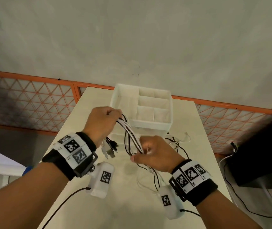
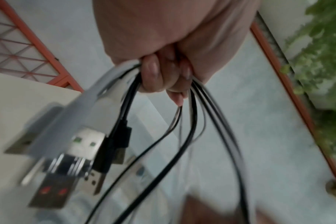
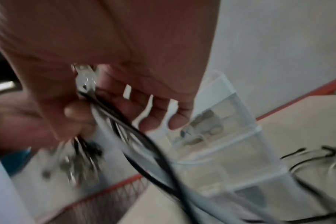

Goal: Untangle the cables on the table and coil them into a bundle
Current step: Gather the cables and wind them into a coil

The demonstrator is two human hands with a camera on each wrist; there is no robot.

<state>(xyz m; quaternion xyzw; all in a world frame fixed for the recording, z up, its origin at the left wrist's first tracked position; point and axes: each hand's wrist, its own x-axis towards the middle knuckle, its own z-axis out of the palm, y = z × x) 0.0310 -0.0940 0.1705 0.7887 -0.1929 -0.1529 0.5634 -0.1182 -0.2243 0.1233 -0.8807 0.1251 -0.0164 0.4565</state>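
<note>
Cables (image 1: 132, 138) are clamped in both the left hand (image 1: 101, 123) and right hand (image 1: 155, 154); loose strands trailing on the desk (image 1: 198, 129) could be snagged and re-knotted.

Black and white cables (image 1: 128, 129) bunched above table; plug ends (image 1: 109, 148) dangling, loose strands trailing
</note>
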